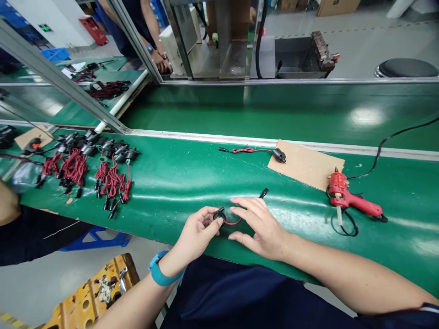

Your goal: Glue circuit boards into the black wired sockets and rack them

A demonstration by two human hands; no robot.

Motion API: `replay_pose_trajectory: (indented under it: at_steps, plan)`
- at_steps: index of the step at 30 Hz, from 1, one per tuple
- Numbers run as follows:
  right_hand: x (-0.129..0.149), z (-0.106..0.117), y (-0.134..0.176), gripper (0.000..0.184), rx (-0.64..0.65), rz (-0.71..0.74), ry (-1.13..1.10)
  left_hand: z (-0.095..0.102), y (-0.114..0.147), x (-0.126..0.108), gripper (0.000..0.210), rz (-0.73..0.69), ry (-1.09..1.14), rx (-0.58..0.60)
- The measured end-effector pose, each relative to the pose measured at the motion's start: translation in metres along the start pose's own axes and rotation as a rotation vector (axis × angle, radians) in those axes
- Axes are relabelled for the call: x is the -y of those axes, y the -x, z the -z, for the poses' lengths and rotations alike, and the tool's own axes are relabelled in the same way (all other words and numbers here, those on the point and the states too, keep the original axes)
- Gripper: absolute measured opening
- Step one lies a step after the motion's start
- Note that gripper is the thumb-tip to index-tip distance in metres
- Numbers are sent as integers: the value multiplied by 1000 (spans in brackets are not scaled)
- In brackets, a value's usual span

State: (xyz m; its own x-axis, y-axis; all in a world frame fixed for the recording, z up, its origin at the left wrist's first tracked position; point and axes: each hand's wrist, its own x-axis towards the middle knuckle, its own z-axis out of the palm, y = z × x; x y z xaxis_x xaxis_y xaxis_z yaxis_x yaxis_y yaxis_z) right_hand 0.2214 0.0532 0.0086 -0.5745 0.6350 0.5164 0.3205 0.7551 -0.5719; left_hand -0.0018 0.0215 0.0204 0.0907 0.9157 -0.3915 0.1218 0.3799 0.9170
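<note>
Between the fingers and thumb of my left hand (198, 231) is a small round black motor part (218, 214), just above the green bench top (178, 176). A thin red wire (233, 223) runs from it toward my right hand (259, 226), and a black connector (264, 193) shows beyond those fingers. My right hand hovers beside the part with its fingers spread, apart from it. Farther back, another black motor part (279, 155) with a red lead rests on the edge of a brown cardboard sheet (305, 167).
A red glue gun (356, 199) with a black cord stands at the right by the cardboard. Several black parts with bundled red wires (73, 167) lie at the left. A metal frame rail (240, 139) borders the bench. Another person's arm (8, 205) reaches in at far left.
</note>
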Motion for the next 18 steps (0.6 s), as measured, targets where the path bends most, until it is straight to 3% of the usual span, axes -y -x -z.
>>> replay_pose_trajectory:
  at_steps: [7, 12, 18]
  plan:
    - [5, -5, 6, 60, -41, -1, 7, 3, 10, 4, 32, -8, 35, -193]
    - [17, -18, -19, 52, -14, 45, -8, 11, 19, 8, 30, -19, 70, -234]
    - [29, -36, -60, 36, 190, 112, -95, 19, 37, 11, 33, 19, 248, -232]
